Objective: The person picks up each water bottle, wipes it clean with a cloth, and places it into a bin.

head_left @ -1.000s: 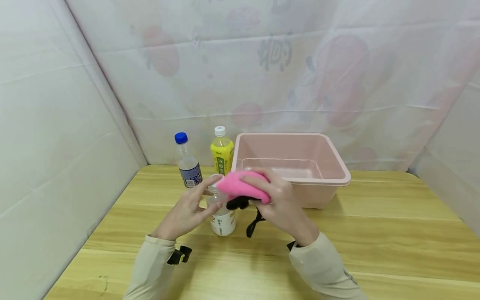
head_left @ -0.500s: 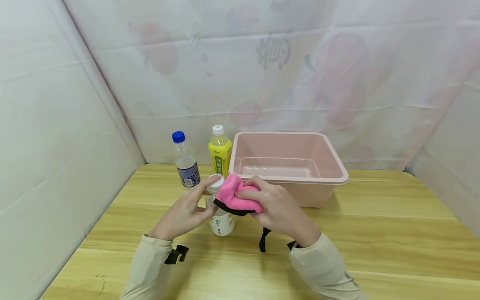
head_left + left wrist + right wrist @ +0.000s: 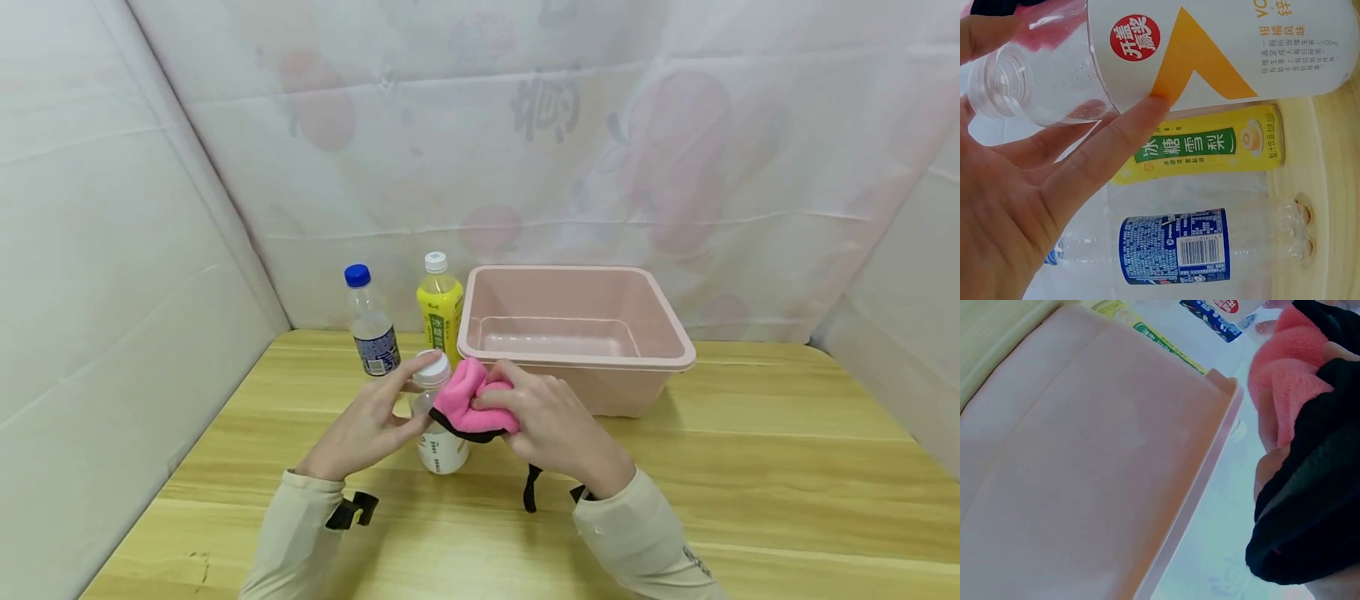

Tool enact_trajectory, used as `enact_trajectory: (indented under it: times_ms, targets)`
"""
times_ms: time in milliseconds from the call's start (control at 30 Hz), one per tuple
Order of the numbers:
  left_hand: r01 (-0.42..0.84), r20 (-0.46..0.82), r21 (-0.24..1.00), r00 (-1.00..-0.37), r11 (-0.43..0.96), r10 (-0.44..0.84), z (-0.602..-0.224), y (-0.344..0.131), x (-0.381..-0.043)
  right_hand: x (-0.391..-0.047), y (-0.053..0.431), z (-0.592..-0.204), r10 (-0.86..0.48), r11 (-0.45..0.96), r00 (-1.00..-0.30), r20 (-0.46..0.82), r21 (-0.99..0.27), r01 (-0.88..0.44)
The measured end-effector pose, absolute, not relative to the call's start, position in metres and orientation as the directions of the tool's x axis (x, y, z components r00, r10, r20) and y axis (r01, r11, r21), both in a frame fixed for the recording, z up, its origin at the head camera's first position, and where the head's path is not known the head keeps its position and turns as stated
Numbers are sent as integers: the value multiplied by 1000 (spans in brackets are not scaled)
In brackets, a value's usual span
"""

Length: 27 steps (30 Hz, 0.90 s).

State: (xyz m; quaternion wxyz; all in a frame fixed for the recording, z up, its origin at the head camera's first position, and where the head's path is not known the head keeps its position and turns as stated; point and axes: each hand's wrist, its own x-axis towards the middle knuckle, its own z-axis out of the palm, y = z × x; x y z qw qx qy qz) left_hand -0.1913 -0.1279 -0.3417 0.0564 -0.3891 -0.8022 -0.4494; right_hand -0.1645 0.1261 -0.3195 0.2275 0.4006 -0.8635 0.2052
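Note:
A clear bottle (image 3: 442,452) with a white cap and a white label stands upright on the wooden table. My left hand (image 3: 367,429) holds it, with a finger at the cap and the thumb lower on the side. Up close in the left wrist view, an orange V-shaped mark shows on the bottle's label (image 3: 1210,50). My right hand (image 3: 558,429) grips a bunched pink cloth (image 3: 465,400) with black edging against the bottle's right side. The black side of the cloth (image 3: 1310,487) hides much of that hand in the right wrist view.
Behind the held bottle stand a blue-capped bottle (image 3: 377,346) and a yellow-labelled drink bottle (image 3: 441,304). A pale pink plastic tub (image 3: 577,361) sits just behind the right hand. A black strap (image 3: 531,487) hangs below that hand. White fabric walls (image 3: 375,167) enclose the table.
The right hand has turned the cloth and brought it lower along the bottle's right side, and the black strap has swung rightward. The left hand keeps its hold on the bottle.

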Motion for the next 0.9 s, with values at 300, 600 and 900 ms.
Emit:
enact_trajectory:
  times_ms: [300,600,900]
  targets:
    - [641,401,701,-718,314,569,-342,-130,-191,-168,119,-332,-667,669,-672,320,-139,-730]
    - [668,431,680,-698,302,571,-344,-128,-190,-172,106,-363,-690,721,-717,98,4,-693]
    - [675,434,669,-694,311,574,-343,-128,-191,-172,114,-354,-677,727,-726,119,-46,-686]
